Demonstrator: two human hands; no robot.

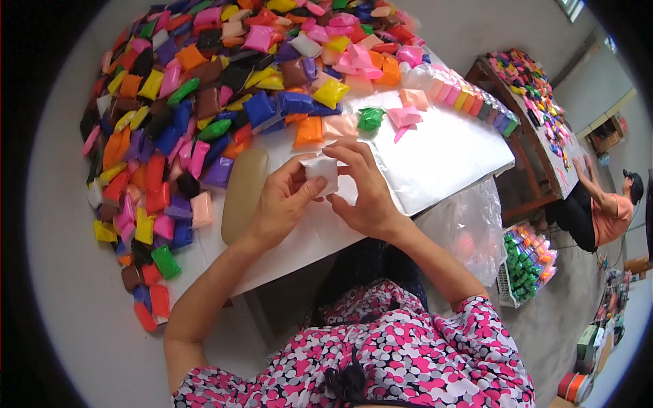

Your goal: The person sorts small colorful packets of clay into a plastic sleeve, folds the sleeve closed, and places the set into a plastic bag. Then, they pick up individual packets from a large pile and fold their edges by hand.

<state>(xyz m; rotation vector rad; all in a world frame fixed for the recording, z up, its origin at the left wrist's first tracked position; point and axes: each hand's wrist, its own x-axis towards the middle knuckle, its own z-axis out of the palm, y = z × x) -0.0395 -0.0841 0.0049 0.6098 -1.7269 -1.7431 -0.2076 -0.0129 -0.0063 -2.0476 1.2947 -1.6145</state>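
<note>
A small white packet (pixel 322 173) is pinched between the thumb and fingers of my left hand (pixel 284 197), above the white table top (pixel 279 255). My right hand (pixel 364 187) is at the packet's right side, its fingers curved and its thumb apart from them; the index finger reaches the packet's upper edge. Left of my hands lies a long beige rounded object (pixel 245 194). Beyond them are a green packet (pixel 370 119), an orange packet (pixel 308 132) and a pink packet (pixel 405 117).
A large heap of coloured packets (pixel 207 98) covers the table's left and far parts. A clear-wrapped row of coloured packets (pixel 469 98) lies at right. A plastic bag (pixel 469 228) hangs by the table edge. Another person (pixel 605 207) sits at a second table (pixel 537 129).
</note>
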